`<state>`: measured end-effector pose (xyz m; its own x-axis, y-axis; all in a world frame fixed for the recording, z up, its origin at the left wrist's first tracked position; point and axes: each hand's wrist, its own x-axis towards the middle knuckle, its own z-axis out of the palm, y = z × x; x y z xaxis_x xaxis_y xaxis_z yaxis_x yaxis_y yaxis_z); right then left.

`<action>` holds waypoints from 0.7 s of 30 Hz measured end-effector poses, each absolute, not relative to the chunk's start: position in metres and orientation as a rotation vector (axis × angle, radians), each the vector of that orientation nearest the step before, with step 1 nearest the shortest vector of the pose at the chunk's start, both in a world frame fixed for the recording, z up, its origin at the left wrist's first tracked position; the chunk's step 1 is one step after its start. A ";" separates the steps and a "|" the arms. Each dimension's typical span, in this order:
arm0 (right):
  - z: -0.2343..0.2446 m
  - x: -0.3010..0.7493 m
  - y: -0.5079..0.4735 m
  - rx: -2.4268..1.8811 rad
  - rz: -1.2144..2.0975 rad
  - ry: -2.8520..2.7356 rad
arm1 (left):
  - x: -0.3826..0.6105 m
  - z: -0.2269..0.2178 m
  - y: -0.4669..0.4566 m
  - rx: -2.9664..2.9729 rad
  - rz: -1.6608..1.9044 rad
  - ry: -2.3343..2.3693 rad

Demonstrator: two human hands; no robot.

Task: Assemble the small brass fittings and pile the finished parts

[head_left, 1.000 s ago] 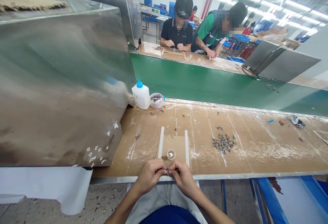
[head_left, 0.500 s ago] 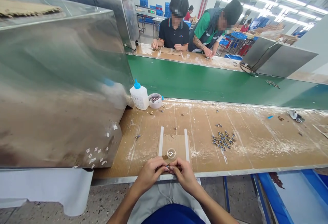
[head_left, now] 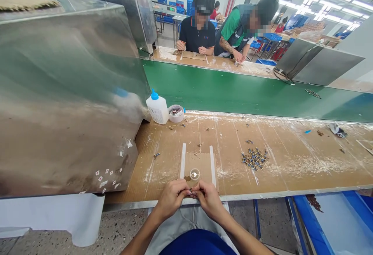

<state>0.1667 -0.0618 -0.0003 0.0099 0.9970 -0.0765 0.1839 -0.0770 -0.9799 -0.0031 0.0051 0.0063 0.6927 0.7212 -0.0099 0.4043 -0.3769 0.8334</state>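
My left hand (head_left: 174, 195) and my right hand (head_left: 206, 196) meet at the front edge of the cardboard-covered bench (head_left: 227, 161). Their fingertips pinch a small metal part (head_left: 190, 189) between them, mostly hidden, so its exact kind is unclear. Just beyond the fingers sits a small round clear dish (head_left: 195, 174) on a cardboard pad (head_left: 201, 159) between two white strips. A pile of small brass-and-blue metal parts (head_left: 254, 158) lies to the right of my hands. One similar loose part (head_left: 156, 155) lies on the left.
A white bottle with a blue cap (head_left: 157, 109) and a tape roll (head_left: 176, 113) stand at the back left. A metal housing (head_left: 67, 103) blocks the left side. Beyond the bench runs a green conveyor belt (head_left: 221, 86), with two people working across it. A blue bin (head_left: 314, 227) is lower right.
The view has shifted slightly. Both hands stay together at the bench edge, fingers still pinching the small part. Across the belt, one person's hand has lifted slightly from a pile of parts.
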 end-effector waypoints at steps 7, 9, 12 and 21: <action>0.000 0.168 -0.062 -1.390 1.221 -1.267 | -0.005 0.009 0.007 2.030 0.423 0.828; 0.001 0.169 -0.062 -1.380 1.271 -1.226 | -0.006 0.011 0.007 2.009 0.426 0.830; 0.004 0.170 -0.061 -1.372 1.318 -1.176 | -0.006 0.015 0.006 1.967 0.432 0.824; 0.002 0.171 -0.062 -1.365 1.328 -1.157 | -0.005 0.013 0.008 1.933 0.456 0.822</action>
